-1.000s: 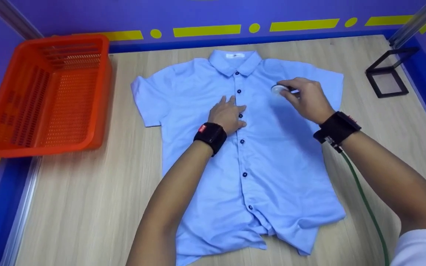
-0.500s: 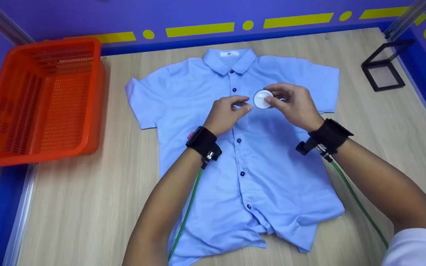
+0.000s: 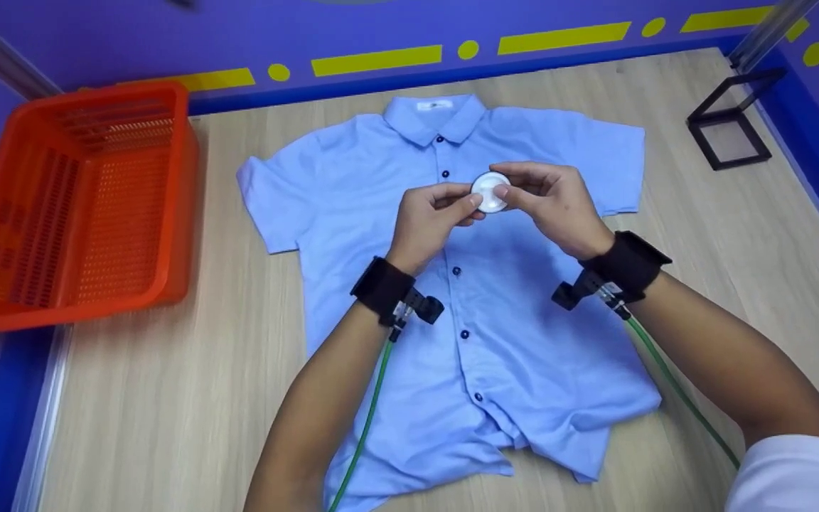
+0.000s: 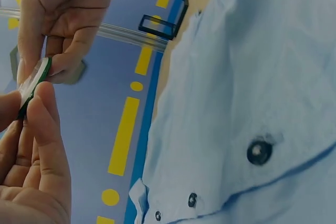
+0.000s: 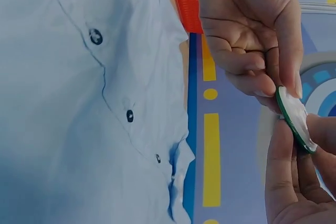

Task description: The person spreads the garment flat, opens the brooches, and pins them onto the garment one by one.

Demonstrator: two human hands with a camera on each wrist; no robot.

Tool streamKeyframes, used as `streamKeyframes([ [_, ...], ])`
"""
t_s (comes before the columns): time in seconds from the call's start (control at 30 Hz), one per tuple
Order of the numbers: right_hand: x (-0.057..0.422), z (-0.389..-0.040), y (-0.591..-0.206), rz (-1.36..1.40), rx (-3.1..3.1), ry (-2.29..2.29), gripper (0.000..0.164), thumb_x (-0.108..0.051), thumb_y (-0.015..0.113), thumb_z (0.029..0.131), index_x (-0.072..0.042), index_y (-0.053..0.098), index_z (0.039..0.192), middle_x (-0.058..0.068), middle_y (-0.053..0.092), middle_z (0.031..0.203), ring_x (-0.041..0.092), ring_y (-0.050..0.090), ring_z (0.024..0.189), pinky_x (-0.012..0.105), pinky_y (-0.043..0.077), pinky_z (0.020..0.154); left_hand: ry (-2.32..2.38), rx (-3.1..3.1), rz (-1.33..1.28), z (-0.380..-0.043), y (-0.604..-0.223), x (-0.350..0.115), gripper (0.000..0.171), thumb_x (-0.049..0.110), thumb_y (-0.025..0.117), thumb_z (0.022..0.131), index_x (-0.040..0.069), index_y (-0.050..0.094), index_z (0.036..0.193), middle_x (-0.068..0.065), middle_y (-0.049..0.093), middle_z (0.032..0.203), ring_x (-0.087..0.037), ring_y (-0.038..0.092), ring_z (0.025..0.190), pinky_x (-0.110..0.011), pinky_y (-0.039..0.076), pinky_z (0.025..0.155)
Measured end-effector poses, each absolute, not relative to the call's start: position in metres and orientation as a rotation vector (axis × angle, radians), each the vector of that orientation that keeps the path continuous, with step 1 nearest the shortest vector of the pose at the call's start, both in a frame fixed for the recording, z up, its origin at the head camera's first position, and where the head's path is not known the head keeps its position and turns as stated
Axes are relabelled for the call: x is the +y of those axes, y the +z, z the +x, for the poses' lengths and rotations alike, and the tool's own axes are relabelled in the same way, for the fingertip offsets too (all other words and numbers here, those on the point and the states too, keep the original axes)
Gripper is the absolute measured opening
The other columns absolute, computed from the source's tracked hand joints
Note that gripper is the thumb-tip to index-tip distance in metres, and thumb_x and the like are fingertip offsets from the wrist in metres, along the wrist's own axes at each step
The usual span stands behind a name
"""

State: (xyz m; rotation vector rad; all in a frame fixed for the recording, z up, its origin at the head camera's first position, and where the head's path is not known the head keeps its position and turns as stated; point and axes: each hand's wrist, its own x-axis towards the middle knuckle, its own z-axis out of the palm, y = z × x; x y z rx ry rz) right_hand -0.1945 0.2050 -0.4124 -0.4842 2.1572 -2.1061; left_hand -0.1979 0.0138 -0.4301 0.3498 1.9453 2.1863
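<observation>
A light-blue short-sleeved shirt lies spread face up, collar away from me, its dark buttons running down the front. Above its chest, both hands hold a small round disc, whitish on the face toward me. From the side, in the left wrist view, the disc is thin, with a green edge and back. My left hand pinches its left edge between thumb and fingers. Opposite it, my right hand pinches the right edge, thumb lying on the whitish face.
An orange plastic basket stands at the left of the wooden table. A black open frame sits at the back right. Purple-blue walls enclose the back and sides. Green cables trail from both wristbands.
The left hand has lifted off the shirt's button front and taken hold of the disc. The right hand has brought the disc leftward and turned its whitish face toward me.
</observation>
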Motion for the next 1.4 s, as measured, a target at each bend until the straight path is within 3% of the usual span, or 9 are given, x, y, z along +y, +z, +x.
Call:
streamKeyframes([
  [0.2, 0.205, -0.198, -0.421, -0.420, 2.089, -2.145, 0.031, 0.000, 0.062, 0.086, 0.014, 0.058, 0.113, 0.023, 0.066, 0.097, 0.024, 0.065, 0.082, 0.030, 0.053, 0.072, 2.239, 1.840, 0.288, -0.195, -0.433, 0.012, 0.023, 0.005, 0.064, 0.086, -0.010, 0.065, 0.103, -0.019, 0.069, 0.085, -0.025, 0.068, 0.076, -0.034, 0.054, 0.074],
  [0.43, 0.206, -0.206, -0.433, -0.378, 2.059, -2.174, 0.030, -0.001, 0.064, 0.085, 0.012, 0.061, 0.112, 0.020, 0.067, 0.096, 0.024, 0.064, 0.081, 0.029, 0.053, 0.071, 2.294, 1.749, 0.245, -0.196, -0.435, 0.011, 0.022, 0.004, 0.064, 0.085, -0.010, 0.066, 0.102, -0.020, 0.068, 0.085, -0.026, 0.068, 0.075, -0.033, 0.054, 0.074],
  [0.83, 0.197, -0.199, -0.415, -0.314, 2.134, -2.126, 0.028, 0.001, 0.064, 0.084, 0.015, 0.061, 0.109, 0.022, 0.067, 0.097, 0.024, 0.065, 0.079, 0.029, 0.053, 0.070, 2.275, 1.715, 0.196, -0.197, -0.434, 0.009, 0.022, 0.003, 0.064, 0.085, -0.011, 0.065, 0.102, -0.021, 0.068, 0.088, -0.027, 0.068, 0.077, -0.035, 0.053, 0.077],
  [1.1, 0.206, -0.206, -0.430, -0.319, 2.138, -2.117, 0.028, -0.004, 0.067, 0.083, 0.009, 0.064, 0.107, 0.020, 0.067, 0.097, 0.025, 0.065, 0.079, 0.029, 0.053, 0.069, 2.291, 1.692, 0.197, -0.202, -0.448, 0.013, 0.023, 0.004, 0.065, 0.084, -0.011, 0.066, 0.101, -0.021, 0.068, 0.088, -0.026, 0.068, 0.076, -0.036, 0.053, 0.077],
  [1.4, 0.205, -0.204, -0.428, -0.291, 2.129, -2.118, 0.027, -0.001, 0.066, 0.083, 0.011, 0.064, 0.107, 0.020, 0.067, 0.096, 0.024, 0.065, 0.078, 0.029, 0.053, 0.070, 2.297, 1.708, 0.186, -0.204, -0.455, 0.017, 0.023, 0.007, 0.068, 0.083, -0.009, 0.067, 0.100, -0.020, 0.069, 0.086, -0.026, 0.069, 0.075, -0.037, 0.053, 0.077],
])
